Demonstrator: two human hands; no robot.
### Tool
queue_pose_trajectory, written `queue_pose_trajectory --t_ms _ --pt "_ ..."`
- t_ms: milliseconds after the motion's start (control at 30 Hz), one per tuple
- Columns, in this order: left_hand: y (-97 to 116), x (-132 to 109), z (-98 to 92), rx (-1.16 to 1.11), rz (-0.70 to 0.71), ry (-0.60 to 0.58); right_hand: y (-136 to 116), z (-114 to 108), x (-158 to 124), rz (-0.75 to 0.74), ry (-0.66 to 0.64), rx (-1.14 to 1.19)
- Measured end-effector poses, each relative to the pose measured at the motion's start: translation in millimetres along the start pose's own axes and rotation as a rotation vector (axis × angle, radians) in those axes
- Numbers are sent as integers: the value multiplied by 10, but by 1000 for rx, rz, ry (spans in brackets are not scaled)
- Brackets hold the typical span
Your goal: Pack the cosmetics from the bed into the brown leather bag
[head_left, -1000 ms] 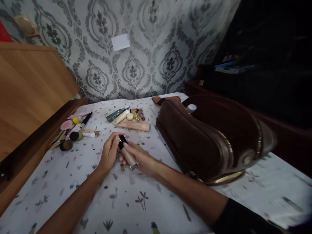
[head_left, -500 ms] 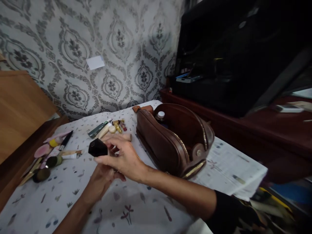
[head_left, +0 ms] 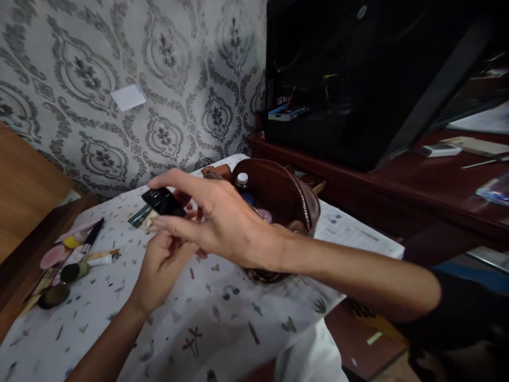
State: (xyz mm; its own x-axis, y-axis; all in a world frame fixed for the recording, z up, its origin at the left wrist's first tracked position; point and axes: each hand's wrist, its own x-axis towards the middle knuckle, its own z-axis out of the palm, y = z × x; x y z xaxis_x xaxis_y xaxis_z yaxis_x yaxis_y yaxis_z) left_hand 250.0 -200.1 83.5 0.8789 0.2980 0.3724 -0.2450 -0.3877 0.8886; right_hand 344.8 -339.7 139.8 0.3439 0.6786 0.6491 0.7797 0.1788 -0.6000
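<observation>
My right hand (head_left: 234, 225) reaches in from the right, its thumb and index finger around a black faceted cap-like piece (head_left: 163, 201) with a small mark on top. Just below it, my left hand (head_left: 165, 265) is closed, fingers curled up against the right hand. What it grips is hidden. Partly covered behind the hands lies a green tube (head_left: 139, 216). Right of them stands an unzipped brown leather bag (head_left: 274, 185), partly hidden by my right hand and forearm. A white-capped bottle (head_left: 242, 179) shows inside it.
Makeup brushes (head_left: 73, 271), a pink round puff (head_left: 52, 257) and a white tube (head_left: 99, 260) lie at the left of the patterned tablecloth (head_left: 191, 313). A dark red desk (head_left: 342, 180) with a black screen (head_left: 330, 79) borders the right. The papered wall (head_left: 95, 42) stands behind.
The view has shifted, so the bag and brushes sit further left. My right hand has risen with the black piece and now covers the bag's front and most of the small cosmetics.
</observation>
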Motion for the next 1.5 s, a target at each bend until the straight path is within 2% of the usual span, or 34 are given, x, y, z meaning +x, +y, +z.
queue_pose_trajectory --t_ms 133,267,400,500,567,667,833,1033,1233,1400,1500 --pt "215 280 277 26 147 -21 -43 -406 5 -106 23 -142" --pt "338 626 539 62 248 -71 -29 -823 22 -75 113 -217" --pt "266 891 658 262 340 -143 175 -1120 -22 17 242 -249" --pt "130 897 643 487 369 -213 401 -1212 -109 100 240 -413" --pt "41 826 614 576 427 -251 542 -1216 -155 135 157 -546" --pt "-66 700 572 582 501 -229 712 -1174 -168 168 -10 -716" --pt "-161 608 541 557 516 -203 847 -1069 -102 269 -270 -900" --pt "-189 615 546 538 516 -203 905 -912 -12 346 -378 -1067" --pt "-197 599 555 527 495 -196 981 -801 73 462 -423 -1047" --pt "-201 595 560 521 489 -189 1028 -739 125 580 -586 -1056" --pt "-205 594 559 517 493 -193 1034 -748 136 549 -677 -1110"
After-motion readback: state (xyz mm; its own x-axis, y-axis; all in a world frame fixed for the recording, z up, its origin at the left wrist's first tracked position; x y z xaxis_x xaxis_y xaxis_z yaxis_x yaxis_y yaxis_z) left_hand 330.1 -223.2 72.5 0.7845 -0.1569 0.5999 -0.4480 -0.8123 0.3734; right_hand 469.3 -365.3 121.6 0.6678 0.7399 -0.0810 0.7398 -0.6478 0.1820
